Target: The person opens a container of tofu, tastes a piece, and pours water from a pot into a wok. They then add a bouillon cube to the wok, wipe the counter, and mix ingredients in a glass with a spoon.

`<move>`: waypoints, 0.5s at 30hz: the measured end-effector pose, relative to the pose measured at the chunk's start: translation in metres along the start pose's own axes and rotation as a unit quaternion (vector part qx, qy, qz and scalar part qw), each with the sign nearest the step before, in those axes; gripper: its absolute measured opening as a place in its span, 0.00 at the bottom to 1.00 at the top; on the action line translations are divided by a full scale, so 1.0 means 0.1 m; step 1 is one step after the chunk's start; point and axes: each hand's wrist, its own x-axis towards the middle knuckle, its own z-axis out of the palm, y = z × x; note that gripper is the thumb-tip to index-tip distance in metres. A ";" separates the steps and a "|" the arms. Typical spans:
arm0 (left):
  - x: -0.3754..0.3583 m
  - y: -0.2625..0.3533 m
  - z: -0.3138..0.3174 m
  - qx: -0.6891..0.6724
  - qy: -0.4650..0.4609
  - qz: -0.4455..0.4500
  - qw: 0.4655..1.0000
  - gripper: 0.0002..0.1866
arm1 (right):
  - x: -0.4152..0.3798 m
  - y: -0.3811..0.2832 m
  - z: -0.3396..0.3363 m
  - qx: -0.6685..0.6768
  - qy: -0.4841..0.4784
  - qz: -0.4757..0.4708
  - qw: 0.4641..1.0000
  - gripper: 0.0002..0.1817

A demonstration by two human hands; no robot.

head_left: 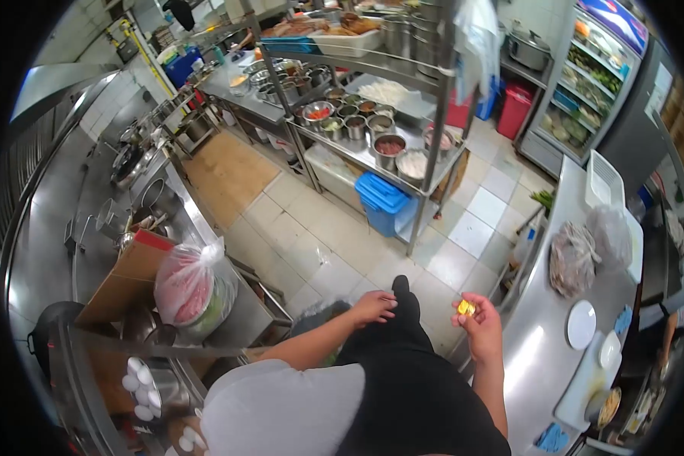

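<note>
My right hand is raised at the right of my body, its thumb and fingers pinching a small shiny yellow wrapped piece. What is inside the wrapper cannot be seen. In front of my black apron, my left hand has its fingers curled together; a tiny dark spot shows at the fingertips, too small to name. Below that hand stands a dark bin or bag, partly hidden by my forearm.
To the right runs a steel counter with bagged food and a white plate. Ahead, a steel rack holds several ingredient pots above a blue bin. Eggs and a bagged pot are at left.
</note>
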 end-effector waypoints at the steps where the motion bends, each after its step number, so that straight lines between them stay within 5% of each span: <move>1: 0.16 0.12 -0.04 0.004 -0.025 0.008 1.000 0.24 | 0.15 -0.03 0.11 0.009 -0.015 0.015 1.000 0.26; 8: 0.88 1.22 -0.78 -0.065 -0.095 0.099 0.988 0.24 | 1.98 -0.15 1.08 -0.072 -0.099 0.050 0.991 0.28; 15: 0.64 2.61 -2.54 -0.016 -0.063 0.237 0.969 0.21 | 3.98 -0.20 2.73 -0.154 -0.267 0.048 0.950 0.28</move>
